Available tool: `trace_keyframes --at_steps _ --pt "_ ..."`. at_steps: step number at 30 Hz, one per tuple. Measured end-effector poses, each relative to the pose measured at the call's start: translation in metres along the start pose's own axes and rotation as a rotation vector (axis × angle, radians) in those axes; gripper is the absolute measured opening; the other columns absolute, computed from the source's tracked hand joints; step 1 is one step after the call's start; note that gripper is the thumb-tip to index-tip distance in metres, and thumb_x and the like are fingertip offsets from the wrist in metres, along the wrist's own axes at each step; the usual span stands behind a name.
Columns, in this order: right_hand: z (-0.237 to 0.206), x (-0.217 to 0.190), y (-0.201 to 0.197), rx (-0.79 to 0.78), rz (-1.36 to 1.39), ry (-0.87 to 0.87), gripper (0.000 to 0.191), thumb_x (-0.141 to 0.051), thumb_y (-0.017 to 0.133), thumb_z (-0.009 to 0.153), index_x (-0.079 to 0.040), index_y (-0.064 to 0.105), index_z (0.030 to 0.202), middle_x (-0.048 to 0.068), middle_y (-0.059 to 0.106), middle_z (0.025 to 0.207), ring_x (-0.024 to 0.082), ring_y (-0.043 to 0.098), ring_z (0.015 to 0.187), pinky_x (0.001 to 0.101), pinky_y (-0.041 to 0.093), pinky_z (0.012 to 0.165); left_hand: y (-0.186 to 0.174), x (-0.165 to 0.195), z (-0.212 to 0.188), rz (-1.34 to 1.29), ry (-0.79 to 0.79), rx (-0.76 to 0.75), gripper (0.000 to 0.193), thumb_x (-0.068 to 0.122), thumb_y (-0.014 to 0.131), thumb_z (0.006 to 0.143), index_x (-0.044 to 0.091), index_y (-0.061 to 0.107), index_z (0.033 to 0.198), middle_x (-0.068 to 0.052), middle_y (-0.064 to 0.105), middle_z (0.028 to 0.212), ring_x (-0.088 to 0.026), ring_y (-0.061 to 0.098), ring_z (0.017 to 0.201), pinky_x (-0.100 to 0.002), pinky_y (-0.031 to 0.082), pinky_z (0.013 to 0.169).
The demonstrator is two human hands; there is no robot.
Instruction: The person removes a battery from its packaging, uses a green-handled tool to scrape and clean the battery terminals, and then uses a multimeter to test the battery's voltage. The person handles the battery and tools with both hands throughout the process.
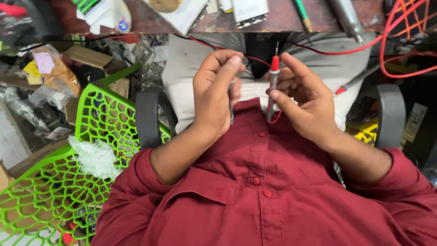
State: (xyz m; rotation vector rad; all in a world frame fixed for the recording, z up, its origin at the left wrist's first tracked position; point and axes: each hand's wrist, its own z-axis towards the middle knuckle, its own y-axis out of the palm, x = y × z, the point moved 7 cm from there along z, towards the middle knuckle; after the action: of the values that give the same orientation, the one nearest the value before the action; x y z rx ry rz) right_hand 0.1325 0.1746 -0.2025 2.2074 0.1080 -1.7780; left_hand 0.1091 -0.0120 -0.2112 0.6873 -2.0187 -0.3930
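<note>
The probe in the right grip looks glossy red plastic with a thin bare-metal tip; shirt matt cloth.

Red test probe held upright in front of the chest

The red test probe is slim, with a red grip, a grey lower shaft and a thin metal needle tip pointing up toward the desk edge. It stands nearly vertical, tilted slightly, pinched in the right hand. A red lead wire runs from it toward the desk.
</note>
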Motion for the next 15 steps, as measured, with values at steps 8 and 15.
trace_keyframes --at_steps 8,15 --pt "-0.014 -0.066 -0.007 -0.025 -0.482 -0.407 0.058 -0.004 0.088 0.092 -0.005 0.056 0.140 0.008 0.077 0.100 0.017 0.077 0.089 0.0246 0.059 0.076 0.077 0.062 -0.061 1.127 0.691 -0.467 0.016 0.012 0.079 0.100 0.006 0.070 0.111 -0.008 0.069 0.096 -0.018 0.064 0.081 -0.028 0.050 0.070" --pt "-0.040 -0.152 -0.087 0.280 -1.089 -0.132 0.015 0.005 0.083 0.095 0.004 0.076 0.108 0.014 0.069 0.082 0.017 0.065 0.065 0.0256 0.047 0.058 0.101 0.068 -0.095 1.863 1.039 -0.820 0.014 0.019 0.077 0.094 0.006 0.071 0.093 -0.003 0.063 0.076 -0.018 0.061 0.064 -0.033 0.047 0.054"
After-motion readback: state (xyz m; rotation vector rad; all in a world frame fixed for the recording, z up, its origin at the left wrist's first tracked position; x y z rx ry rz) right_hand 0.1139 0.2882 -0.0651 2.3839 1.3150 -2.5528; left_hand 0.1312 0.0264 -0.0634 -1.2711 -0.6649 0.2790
